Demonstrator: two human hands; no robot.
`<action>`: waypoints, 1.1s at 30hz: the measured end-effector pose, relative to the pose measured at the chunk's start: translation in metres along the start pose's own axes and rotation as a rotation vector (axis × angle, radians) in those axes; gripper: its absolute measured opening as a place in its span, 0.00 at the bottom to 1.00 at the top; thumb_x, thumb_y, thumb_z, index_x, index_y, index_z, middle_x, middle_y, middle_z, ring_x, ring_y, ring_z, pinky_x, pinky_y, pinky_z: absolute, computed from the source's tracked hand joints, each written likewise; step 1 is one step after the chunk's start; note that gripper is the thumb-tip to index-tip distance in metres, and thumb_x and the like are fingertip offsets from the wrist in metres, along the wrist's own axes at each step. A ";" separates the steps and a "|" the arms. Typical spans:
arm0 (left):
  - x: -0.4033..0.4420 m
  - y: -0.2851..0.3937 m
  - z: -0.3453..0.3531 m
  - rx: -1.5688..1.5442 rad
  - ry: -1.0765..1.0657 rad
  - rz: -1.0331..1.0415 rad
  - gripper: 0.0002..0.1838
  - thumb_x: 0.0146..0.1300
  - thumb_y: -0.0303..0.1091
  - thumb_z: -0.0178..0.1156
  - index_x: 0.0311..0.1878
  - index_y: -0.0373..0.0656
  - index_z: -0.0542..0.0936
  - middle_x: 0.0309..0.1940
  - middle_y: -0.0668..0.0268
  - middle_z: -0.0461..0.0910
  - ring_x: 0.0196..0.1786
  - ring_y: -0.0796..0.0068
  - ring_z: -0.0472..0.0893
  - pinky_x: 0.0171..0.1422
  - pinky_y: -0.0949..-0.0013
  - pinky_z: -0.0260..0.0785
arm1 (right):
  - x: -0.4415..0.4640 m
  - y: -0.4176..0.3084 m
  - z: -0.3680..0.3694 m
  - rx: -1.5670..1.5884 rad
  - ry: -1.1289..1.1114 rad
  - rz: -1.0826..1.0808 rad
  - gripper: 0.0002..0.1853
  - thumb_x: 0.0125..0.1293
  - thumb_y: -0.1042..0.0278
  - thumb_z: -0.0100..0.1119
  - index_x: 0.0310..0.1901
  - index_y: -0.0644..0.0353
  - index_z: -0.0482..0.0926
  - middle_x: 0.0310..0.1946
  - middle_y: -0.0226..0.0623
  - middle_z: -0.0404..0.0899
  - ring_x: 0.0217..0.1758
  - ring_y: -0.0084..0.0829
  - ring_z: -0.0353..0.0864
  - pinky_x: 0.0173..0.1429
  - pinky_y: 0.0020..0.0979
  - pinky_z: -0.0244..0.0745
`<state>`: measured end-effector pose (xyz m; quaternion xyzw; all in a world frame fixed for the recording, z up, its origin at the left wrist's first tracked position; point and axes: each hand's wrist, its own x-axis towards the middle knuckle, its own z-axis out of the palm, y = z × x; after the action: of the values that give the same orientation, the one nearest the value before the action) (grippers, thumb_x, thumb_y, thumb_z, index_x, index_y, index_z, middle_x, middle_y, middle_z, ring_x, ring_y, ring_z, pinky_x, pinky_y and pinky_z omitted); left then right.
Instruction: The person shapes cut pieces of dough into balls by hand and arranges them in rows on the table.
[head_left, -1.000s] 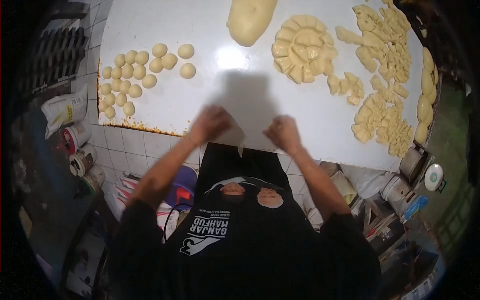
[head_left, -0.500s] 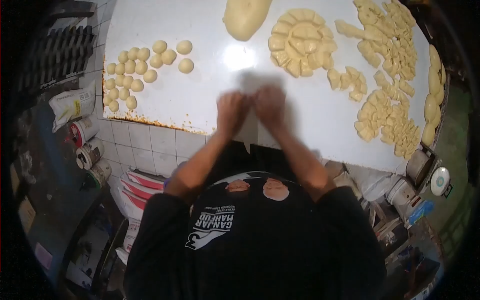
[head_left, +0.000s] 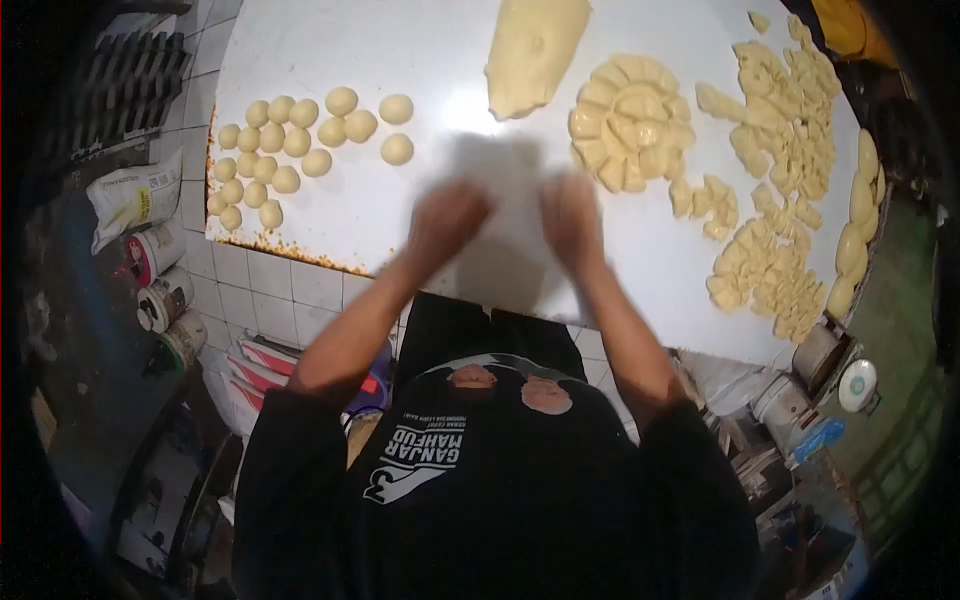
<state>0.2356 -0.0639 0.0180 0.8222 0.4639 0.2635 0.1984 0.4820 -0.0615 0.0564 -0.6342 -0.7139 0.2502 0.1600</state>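
Observation:
My left hand point(head_left: 452, 221) is over the white tabletop point(head_left: 340, 215), near its front edge, with its fingers curled and blurred. A short gap to the right is my right hand point(head_left: 572, 215), smeared by motion. What either hand holds, if anything, cannot be made out. A large smooth dough slab point(head_left: 538, 50) lies beyond the hands at the back. Right of it sits a round cluster of cut dough wedges point(head_left: 632, 122). Several dough balls point(head_left: 296, 142) are grouped on the left part of the table.
More cut dough pieces point(head_left: 765, 270) lie along the right side, with long dough rolls point(head_left: 852, 250) at the right edge. Below the table stand buckets point(head_left: 165, 303) and a sack point(head_left: 135, 200) on the left, and a pot point(head_left: 818, 352) on the right.
My hands came together over the table, then moved apart again. The camera view has shifted slightly. The front end of the dough slab now looks flatter and more angular.

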 end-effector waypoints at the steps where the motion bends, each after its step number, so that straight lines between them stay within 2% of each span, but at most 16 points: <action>1: -0.048 0.008 -0.009 0.052 -0.003 0.085 0.13 0.64 0.40 0.76 0.42 0.48 0.80 0.39 0.62 0.82 0.41 0.59 0.84 0.43 0.51 0.78 | -0.019 0.011 0.004 -0.056 -0.118 -0.081 0.12 0.74 0.62 0.68 0.41 0.64 0.81 0.42 0.56 0.81 0.48 0.59 0.79 0.55 0.53 0.74; 3: -0.054 -0.002 -0.030 0.079 -0.009 0.207 0.14 0.60 0.40 0.78 0.43 0.50 0.83 0.49 0.63 0.85 0.45 0.60 0.82 0.49 0.52 0.76 | -0.058 0.034 0.014 -0.138 -0.347 -0.261 0.16 0.67 0.57 0.76 0.36 0.61 0.82 0.40 0.54 0.80 0.45 0.56 0.79 0.47 0.54 0.72; 5: -0.050 -0.032 -0.021 0.207 -0.124 0.041 0.16 0.59 0.42 0.77 0.46 0.50 0.83 0.52 0.61 0.83 0.51 0.57 0.82 0.55 0.49 0.74 | -0.036 0.042 0.009 -0.073 -0.108 -0.356 0.14 0.65 0.54 0.76 0.37 0.56 0.86 0.43 0.46 0.81 0.50 0.52 0.79 0.62 0.52 0.71; 6: -0.019 -0.017 -0.011 0.231 -0.007 0.103 0.15 0.62 0.40 0.75 0.47 0.49 0.82 0.52 0.59 0.82 0.55 0.54 0.80 0.59 0.48 0.72 | -0.008 0.027 0.022 -0.163 -0.266 -0.199 0.15 0.64 0.54 0.76 0.34 0.55 0.82 0.45 0.45 0.80 0.51 0.52 0.78 0.59 0.51 0.70; 7: -0.034 0.005 0.008 0.218 -0.023 0.094 0.15 0.62 0.40 0.75 0.47 0.49 0.82 0.52 0.59 0.82 0.55 0.54 0.80 0.59 0.48 0.72 | 0.004 -0.005 0.030 -0.045 0.049 -0.141 0.13 0.64 0.58 0.74 0.38 0.58 0.83 0.44 0.48 0.80 0.50 0.55 0.77 0.58 0.51 0.70; 9: -0.057 0.039 0.037 -0.027 -0.088 -0.167 0.13 0.63 0.34 0.73 0.48 0.47 0.82 0.52 0.58 0.81 0.55 0.52 0.80 0.59 0.49 0.71 | -0.042 0.001 0.094 -0.141 0.156 -0.140 0.13 0.66 0.57 0.73 0.36 0.56 0.80 0.45 0.47 0.79 0.51 0.53 0.77 0.58 0.52 0.70; 11: -0.074 0.019 0.005 -0.054 -0.074 -0.067 0.12 0.63 0.34 0.73 0.47 0.46 0.83 0.48 0.59 0.82 0.54 0.52 0.81 0.59 0.50 0.72 | -0.044 0.003 0.048 -0.073 0.161 -0.302 0.13 0.70 0.58 0.69 0.34 0.58 0.82 0.38 0.47 0.82 0.45 0.51 0.81 0.54 0.51 0.73; 13: -0.100 -0.040 -0.004 -0.129 -0.239 0.067 0.10 0.64 0.36 0.72 0.46 0.47 0.85 0.41 0.59 0.81 0.51 0.52 0.82 0.58 0.50 0.72 | -0.037 0.038 0.026 0.058 -0.695 0.050 0.14 0.72 0.56 0.68 0.38 0.59 0.87 0.35 0.45 0.82 0.45 0.52 0.80 0.55 0.54 0.72; 14: -0.045 -0.029 -0.025 -0.173 -0.682 -0.646 0.09 0.64 0.38 0.71 0.43 0.48 0.85 0.38 0.60 0.82 0.50 0.52 0.83 0.57 0.50 0.72 | -0.013 0.031 0.028 -0.291 -0.761 -0.190 0.15 0.70 0.53 0.71 0.35 0.56 0.87 0.31 0.44 0.81 0.40 0.51 0.79 0.51 0.53 0.72; 15: -0.030 -0.022 -0.011 0.180 -0.330 -0.240 0.11 0.65 0.41 0.71 0.44 0.47 0.84 0.44 0.57 0.84 0.52 0.51 0.83 0.58 0.49 0.72 | 0.001 0.017 0.018 -0.242 -0.349 -0.206 0.16 0.67 0.51 0.74 0.32 0.55 0.85 0.30 0.43 0.80 0.39 0.51 0.78 0.50 0.51 0.71; 17: -0.010 0.023 0.026 0.168 0.091 -0.351 0.10 0.65 0.38 0.71 0.43 0.46 0.81 0.45 0.58 0.82 0.51 0.51 0.82 0.56 0.48 0.71 | 0.006 -0.002 0.051 0.062 0.271 -0.210 0.16 0.66 0.53 0.76 0.32 0.55 0.82 0.32 0.43 0.79 0.41 0.51 0.78 0.49 0.51 0.70; 21: -0.077 0.031 0.012 -0.019 0.183 -0.082 0.11 0.62 0.31 0.73 0.42 0.47 0.79 0.43 0.61 0.79 0.46 0.52 0.79 0.51 0.49 0.70 | -0.036 0.039 0.039 0.074 0.083 -0.539 0.15 0.62 0.56 0.80 0.33 0.54 0.82 0.39 0.39 0.82 0.43 0.50 0.80 0.46 0.50 0.73; 23: -0.094 -0.011 0.001 0.186 -0.084 -0.135 0.12 0.61 0.32 0.74 0.45 0.46 0.82 0.46 0.58 0.81 0.52 0.49 0.79 0.57 0.47 0.71 | -0.016 0.041 0.012 -0.445 -0.459 -0.203 0.15 0.61 0.62 0.80 0.35 0.54 0.79 0.40 0.38 0.79 0.46 0.48 0.77 0.49 0.48 0.70; 26: -0.041 0.015 0.023 0.161 0.171 -0.275 0.10 0.63 0.31 0.71 0.45 0.44 0.82 0.47 0.59 0.81 0.52 0.51 0.80 0.57 0.47 0.71 | -0.004 0.009 0.031 0.023 0.227 -0.265 0.16 0.63 0.62 0.79 0.34 0.56 0.77 0.37 0.39 0.77 0.45 0.48 0.74 0.50 0.49 0.66; 30: -0.100 0.051 0.010 -0.014 0.186 -0.124 0.13 0.63 0.27 0.68 0.51 0.42 0.83 0.52 0.59 0.82 0.55 0.51 0.81 0.62 0.47 0.75 | -0.066 0.021 0.020 0.023 0.083 -0.457 0.16 0.68 0.66 0.75 0.53 0.59 0.82 0.53 0.49 0.83 0.61 0.53 0.79 0.67 0.51 0.73; 33: -0.111 0.024 -0.032 -0.028 0.087 -0.129 0.16 0.62 0.25 0.66 0.53 0.42 0.83 0.52 0.60 0.82 0.56 0.51 0.81 0.64 0.50 0.77 | -0.049 -0.002 -0.002 -0.084 -0.065 -0.170 0.19 0.70 0.69 0.73 0.60 0.62 0.80 0.61 0.53 0.82 0.69 0.54 0.78 0.74 0.51 0.71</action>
<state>0.1837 -0.1698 0.0292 0.7756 0.5202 0.2921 0.2064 0.4886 -0.1098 0.0641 -0.5690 -0.7798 0.2261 0.1305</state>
